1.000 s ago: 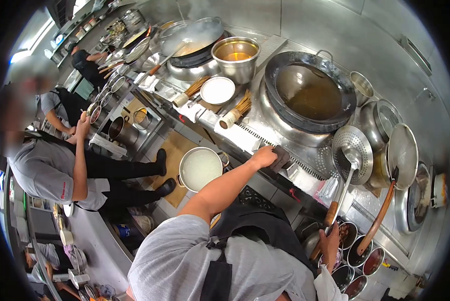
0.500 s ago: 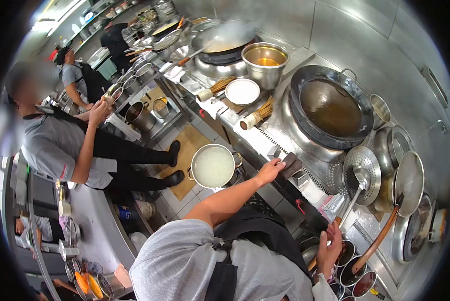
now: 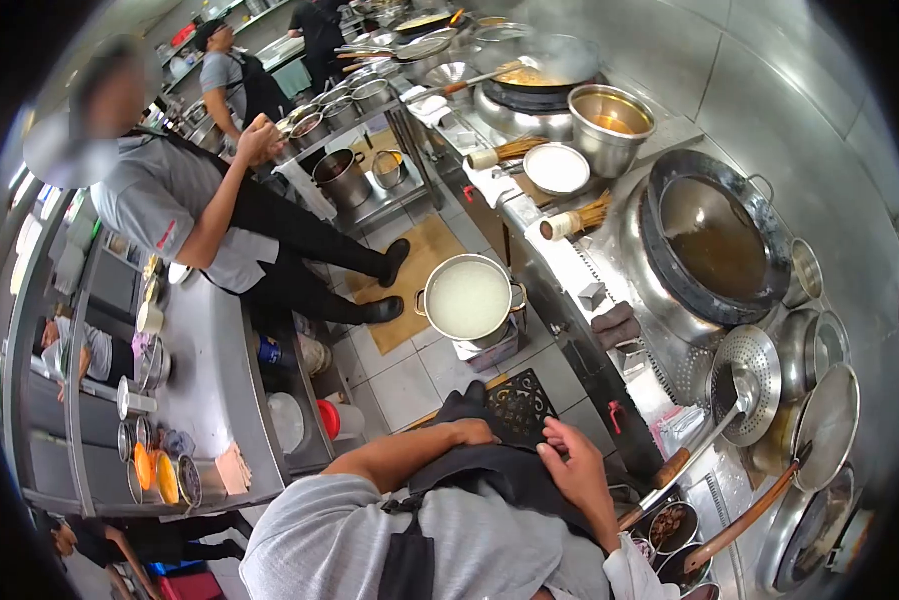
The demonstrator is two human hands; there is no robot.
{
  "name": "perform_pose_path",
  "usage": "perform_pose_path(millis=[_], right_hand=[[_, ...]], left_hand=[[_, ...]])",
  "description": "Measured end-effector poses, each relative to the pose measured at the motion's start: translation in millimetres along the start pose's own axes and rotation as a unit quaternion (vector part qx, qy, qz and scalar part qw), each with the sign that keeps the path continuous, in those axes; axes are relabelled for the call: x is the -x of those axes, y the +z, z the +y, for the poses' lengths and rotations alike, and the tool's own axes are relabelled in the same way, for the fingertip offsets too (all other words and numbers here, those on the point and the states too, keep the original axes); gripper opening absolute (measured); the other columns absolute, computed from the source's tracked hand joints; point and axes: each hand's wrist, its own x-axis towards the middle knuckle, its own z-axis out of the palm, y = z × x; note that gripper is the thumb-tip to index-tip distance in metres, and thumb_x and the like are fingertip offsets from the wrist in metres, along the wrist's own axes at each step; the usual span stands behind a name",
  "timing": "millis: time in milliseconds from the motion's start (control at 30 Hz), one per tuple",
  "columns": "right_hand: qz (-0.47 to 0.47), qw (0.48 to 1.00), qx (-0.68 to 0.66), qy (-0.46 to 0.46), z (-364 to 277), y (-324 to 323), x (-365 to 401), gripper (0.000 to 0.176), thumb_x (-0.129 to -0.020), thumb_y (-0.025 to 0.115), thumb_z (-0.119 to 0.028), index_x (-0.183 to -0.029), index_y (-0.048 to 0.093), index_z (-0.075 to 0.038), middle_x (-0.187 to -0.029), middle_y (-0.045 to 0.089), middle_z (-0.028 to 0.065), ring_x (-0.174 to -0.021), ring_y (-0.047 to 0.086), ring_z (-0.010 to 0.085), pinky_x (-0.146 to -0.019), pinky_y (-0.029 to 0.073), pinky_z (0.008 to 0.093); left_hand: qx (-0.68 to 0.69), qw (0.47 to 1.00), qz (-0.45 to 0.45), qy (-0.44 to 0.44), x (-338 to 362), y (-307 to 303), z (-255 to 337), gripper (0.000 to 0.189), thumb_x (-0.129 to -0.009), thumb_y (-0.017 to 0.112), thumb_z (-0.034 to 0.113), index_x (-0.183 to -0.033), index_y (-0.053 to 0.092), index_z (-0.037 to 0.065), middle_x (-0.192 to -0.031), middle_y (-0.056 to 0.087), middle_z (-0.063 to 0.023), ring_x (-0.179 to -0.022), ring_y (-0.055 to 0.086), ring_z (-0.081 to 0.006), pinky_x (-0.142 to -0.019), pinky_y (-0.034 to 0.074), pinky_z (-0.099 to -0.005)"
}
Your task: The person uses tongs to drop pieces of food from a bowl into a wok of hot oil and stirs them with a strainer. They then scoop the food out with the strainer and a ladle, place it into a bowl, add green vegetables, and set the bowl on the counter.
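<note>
My left hand [image 3: 474, 432] is at the front of the black apron [image 3: 509, 472], its fingers hidden from view. Over the apron's right side, my right hand [image 3: 572, 462] is empty with fingers spread. A ladle [image 3: 742, 388] with a wooden handle rests on a perforated strainer [image 3: 746, 350]; its handle end lies to the right of my right hand. On the stove's front edge sits a folded dark cloth [image 3: 616, 328], touched by neither hand. A pot of pale liquid [image 3: 467, 297] stands low beyond my hands.
A large wok of dark oil [image 3: 714, 235] sits on the stove, with brushes [image 3: 574, 218], a white bowl [image 3: 556, 168] and a steel pot [image 3: 612, 118] beside it. Farther back, a wok [image 3: 544, 65] steams. A co-worker [image 3: 199, 205] stands at the left.
My left hand has let go of the dark cloth and moved back to the apron. My right hand has moved left, away from the ladle handle. The view has shifted.
</note>
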Motion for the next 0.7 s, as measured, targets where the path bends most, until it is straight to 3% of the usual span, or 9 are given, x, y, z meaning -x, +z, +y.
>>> perform_pose_path(millis=[100, 233, 300, 433, 533, 567, 633, 700], right_hand=[[-0.018, 0.998, -0.039, 0.037, 0, 11, -5, 0.042, -0.086, 0.065, -0.007, -0.126, 0.056, -0.001, -0.107, 0.067, 0.0148, -0.092, 0.065, 0.0168, -0.081, 0.051, 0.0285], [-0.030, 0.997, -0.021, 0.071, 39, 36, -21, 0.042, -0.087, 0.064, -0.010, -0.127, 0.055, 0.000, -0.103, 0.067, 0.0126, -0.090, 0.064, 0.0149, -0.080, 0.051, 0.0278], [-0.045, 0.993, -0.044, 0.103, 87, 60, -33, 0.043, -0.088, 0.064, -0.013, -0.127, 0.054, 0.000, -0.100, 0.067, 0.0120, -0.088, 0.063, 0.0137, -0.078, 0.051, 0.0274], [-0.088, 0.967, 0.070, 0.229, 234, 118, -18, 0.042, -0.083, 0.068, -0.028, -0.117, 0.061, -0.004, -0.086, 0.068, 0.0103, -0.079, 0.065, 0.0200, -0.073, 0.051, 0.0335], [-0.119, 0.949, 0.114, 0.269, 284, 138, 7, 0.038, -0.083, 0.068, -0.026, -0.113, 0.061, -0.004, -0.085, 0.068, 0.0096, -0.078, 0.064, 0.0193, -0.072, 0.050, 0.0332], [-0.123, 0.943, 0.125, 0.283, 292, 141, 12, 0.037, -0.083, 0.068, -0.026, -0.112, 0.062, -0.004, -0.085, 0.068, 0.0093, -0.078, 0.064, 0.0190, -0.071, 0.050, 0.0332], [-0.127, 0.931, 0.146, 0.309, 297, 143, 17, 0.035, -0.082, 0.068, -0.025, -0.110, 0.062, -0.004, -0.084, 0.068, 0.0089, -0.078, 0.064, 0.0185, -0.071, 0.050, 0.0330], [-0.124, 0.923, 0.160, 0.326, 296, 143, 17, 0.032, -0.082, 0.067, -0.024, -0.107, 0.063, -0.004, -0.084, 0.068, 0.0084, -0.077, 0.063, 0.0180, -0.070, 0.049, 0.0328]], left_hand=[[0.100, 0.981, 0.156, 0.048, 40, 7, -14, 0.060, -0.089, 0.055, 0.049, -0.130, 0.055, 0.005, -0.130, 0.056, -0.0215, -0.119, 0.054, -0.0379, -0.103, 0.040, -0.0418], [0.129, 0.981, 0.132, 0.060, 62, 11, -35, 0.060, -0.089, 0.056, 0.049, -0.130, 0.056, 0.005, -0.131, 0.055, -0.0202, -0.124, 0.050, -0.0349, -0.105, 0.039, -0.0402], [0.164, 0.975, 0.139, 0.053, 77, 13, -45, 0.061, -0.089, 0.057, 0.049, -0.132, 0.054, 0.005, -0.132, 0.055, -0.0199, -0.125, 0.050, -0.0338, -0.105, 0.038, -0.0394], [0.228, 0.954, 0.191, 0.050, 107, 20, -78, 0.061, -0.089, 0.059, 0.048, -0.133, 0.054, 0.006, -0.132, 0.055, -0.0179, -0.127, 0.048, -0.0301, -0.108, 0.036, -0.0371], [0.283, 0.920, 0.264, 0.066, 152, 13, -111, 0.063, -0.088, 0.061, 0.046, -0.133, 0.051, 0.003, -0.129, 0.058, -0.0193, -0.120, 0.054, -0.0292, -0.102, 0.040, -0.0365], [0.396, 0.878, 0.267, 0.038, 167, 7, -127, 0.054, -0.089, 0.063, 0.037, -0.131, 0.053, 0.004, -0.123, 0.061, -0.0170, -0.111, 0.059, -0.0241, -0.096, 0.045, -0.0345], [0.359, 0.823, 0.440, 0.009, 186, 8, -181, 0.047, -0.089, 0.065, 0.029, -0.128, 0.056, 0.003, -0.115, 0.065, -0.0138, -0.103, 0.062, -0.0199, -0.090, 0.048, -0.0325], [0.354, 0.712, 0.605, -0.041, 233, -1, -218, 0.040, -0.089, 0.065, 0.024, -0.123, 0.060, 0.003, -0.108, 0.068, -0.0128, -0.098, 0.063, -0.0199, -0.087, 0.049, -0.0320]])
